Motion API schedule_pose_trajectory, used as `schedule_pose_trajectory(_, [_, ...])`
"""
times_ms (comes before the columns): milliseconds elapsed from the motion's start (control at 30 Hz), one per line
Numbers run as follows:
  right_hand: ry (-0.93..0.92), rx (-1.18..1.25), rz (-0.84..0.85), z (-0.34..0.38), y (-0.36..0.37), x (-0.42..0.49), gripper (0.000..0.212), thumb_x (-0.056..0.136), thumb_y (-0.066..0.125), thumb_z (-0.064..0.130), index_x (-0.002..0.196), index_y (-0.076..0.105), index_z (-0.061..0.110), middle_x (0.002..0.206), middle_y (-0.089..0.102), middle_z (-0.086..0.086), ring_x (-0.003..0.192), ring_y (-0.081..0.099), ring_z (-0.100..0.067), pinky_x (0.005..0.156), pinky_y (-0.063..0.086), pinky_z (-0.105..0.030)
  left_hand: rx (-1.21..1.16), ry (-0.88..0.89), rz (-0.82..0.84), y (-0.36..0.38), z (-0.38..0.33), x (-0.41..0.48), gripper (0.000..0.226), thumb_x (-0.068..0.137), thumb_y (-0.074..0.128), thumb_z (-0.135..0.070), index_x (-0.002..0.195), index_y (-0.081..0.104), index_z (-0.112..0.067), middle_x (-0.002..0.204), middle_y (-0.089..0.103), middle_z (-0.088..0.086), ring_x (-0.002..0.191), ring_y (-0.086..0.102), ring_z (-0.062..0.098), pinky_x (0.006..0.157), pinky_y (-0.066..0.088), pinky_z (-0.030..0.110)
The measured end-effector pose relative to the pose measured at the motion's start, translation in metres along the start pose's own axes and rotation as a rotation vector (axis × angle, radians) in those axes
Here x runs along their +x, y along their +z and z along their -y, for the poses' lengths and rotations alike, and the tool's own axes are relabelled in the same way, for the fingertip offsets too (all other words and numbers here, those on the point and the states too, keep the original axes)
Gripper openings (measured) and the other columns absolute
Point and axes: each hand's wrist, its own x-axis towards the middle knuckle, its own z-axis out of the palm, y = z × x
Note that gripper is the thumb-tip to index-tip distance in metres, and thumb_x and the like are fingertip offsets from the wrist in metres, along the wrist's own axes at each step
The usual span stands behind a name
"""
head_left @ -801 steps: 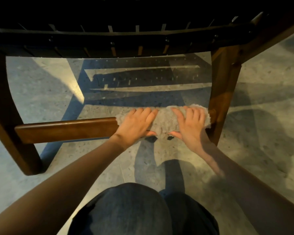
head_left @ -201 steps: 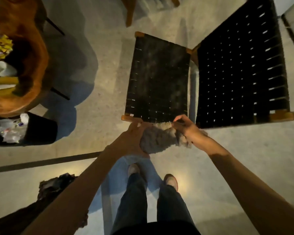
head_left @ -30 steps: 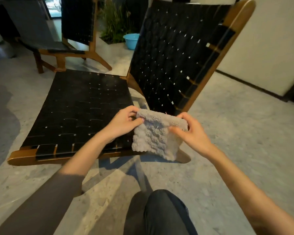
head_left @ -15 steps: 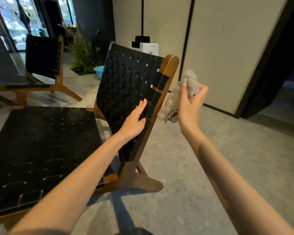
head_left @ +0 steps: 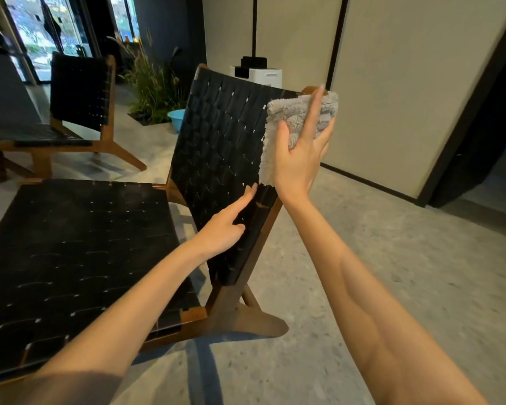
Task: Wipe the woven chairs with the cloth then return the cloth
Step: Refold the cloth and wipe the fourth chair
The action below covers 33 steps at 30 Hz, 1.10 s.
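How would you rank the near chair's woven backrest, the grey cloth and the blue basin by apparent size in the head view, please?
1. woven backrest
2. grey cloth, pressed flat by the right hand
3. blue basin; it sits farther away, so its true size is unsure.

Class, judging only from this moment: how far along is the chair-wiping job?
Done: nothing here proves any finished wiping. In hand: the right hand presses the grey fluffy cloth against the near black woven chair's backrest edge; the left hand rests on it lower down. Left: the second woven chair behind, and returning the cloth.
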Motion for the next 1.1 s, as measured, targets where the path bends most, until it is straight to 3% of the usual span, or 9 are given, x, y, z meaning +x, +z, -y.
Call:
schedule_pose_trajectory(133, [0.004,-0.101,-0.049,-0.016,0.005,-0.015,0.071,0.094,0.048,0.042,0.152,0.010,0.030,0.156,0.021,-0.010,0.112,0.032,-0.010,0.088,0.028,-0.023,0.016,0.039,-0.025,0.007,0.028,-0.013,0.077,0.094,0.036,0.010,0.147,0.011,-0.039,0.158,0.005,-0.016,0.143,0.006,0.004,0.113,0.012,0.023])
schedule_pose_trajectory(333, [0.026,-0.196,-0.080,-0.038,0.017,-0.060,0.064,0.093,0.041,0.050,0.148,0.010,0.039,0.152,0.027,-0.011,0.098,0.032,-0.012,0.084,0.033,-0.028,0.112,-0.017,-0.045,0.008,0.076,-0.033,0.078,0.091,0.032,0.015,0.144,0.019,-0.042,0.157,0.013,-0.015,0.142,0.009,-0.001,0.107,0.006,0.012])
schedule_pose_trajectory(400, [0.055,-0.242,-0.055,-0.051,0.023,-0.092,0.064,0.093,0.042,0.052,0.144,0.005,0.043,0.153,0.026,-0.012,0.098,0.027,-0.010,0.084,0.032,-0.028,0.205,-0.039,-0.042,0.005,0.092,-0.043,0.078,0.091,0.034,0.015,0.142,0.019,-0.041,0.157,0.014,-0.012,0.142,0.010,0.000,0.108,0.006,0.013])
schedule_pose_trajectory(500, [0.108,-0.285,-0.006,-0.069,0.031,-0.140,0.065,0.092,0.037,0.058,0.144,-0.002,0.048,0.153,0.025,-0.015,0.100,0.033,-0.018,0.085,0.036,-0.033,0.271,-0.114,-0.032,-0.001,0.114,-0.060,0.074,0.092,0.036,0.014,0.147,0.021,-0.032,0.157,0.018,-0.008,0.144,0.013,0.008,0.111,0.011,0.021])
schedule_pose_trajectory(600, [0.154,-0.292,0.087,-0.090,0.033,-0.188,0.065,0.092,0.031,0.056,0.145,-0.004,0.045,0.152,0.024,-0.019,0.107,0.034,-0.024,0.092,0.036,-0.040,0.351,-0.189,0.027,-0.005,0.134,-0.076,0.070,0.093,0.037,0.010,0.148,0.022,-0.031,0.156,0.021,-0.006,0.144,0.018,0.011,0.117,0.019,0.031])
schedule_pose_trajectory(700, [0.251,-0.353,0.257,-0.112,0.033,-0.242,0.070,0.090,0.027,0.060,0.141,-0.020,0.049,0.151,0.023,-0.019,0.114,0.033,-0.030,0.096,0.036,-0.046,0.540,-0.241,0.120,-0.009,0.156,-0.093,0.061,0.098,0.039,-0.003,0.149,0.021,-0.030,0.156,0.020,-0.007,0.145,0.013,0.012,0.119,0.015,0.041])
schedule_pose_trajectory(867, [0.485,-0.482,0.643,-0.142,0.034,-0.308,0.084,0.090,0.041,0.060,0.126,-0.035,0.050,0.155,0.008,-0.014,0.134,0.019,-0.032,0.112,0.021,-0.043,0.831,-0.252,0.154,-0.020,0.197,-0.121,0.045,0.103,0.025,-0.036,0.148,0.021,-0.033,0.157,0.016,-0.013,0.145,0.008,0.007,0.118,0.005,0.032])
schedule_pose_trajectory(967, [0.414,-0.503,0.720,-0.151,0.028,-0.313,0.082,0.092,0.042,0.058,0.125,-0.033,0.049,0.155,0.008,-0.012,0.132,0.021,-0.032,0.112,0.021,-0.042,0.850,-0.190,0.100,-0.023,0.209,-0.125,0.045,0.102,0.025,-0.039,0.147,0.024,-0.033,0.156,0.020,-0.013,0.144,0.012,0.006,0.115,0.002,0.026])
schedule_pose_trajectory(1100, [0.215,-0.475,0.711,-0.144,-0.004,-0.309,0.087,0.091,0.048,0.057,0.146,-0.016,0.037,0.146,0.032,-0.007,0.110,0.037,-0.020,0.090,0.034,-0.031,0.889,-0.136,0.018,-0.018,0.213,-0.127,0.045,0.102,0.027,-0.039,0.146,0.030,-0.031,0.154,0.028,-0.009,0.143,0.020,0.008,0.114,0.004,0.025])
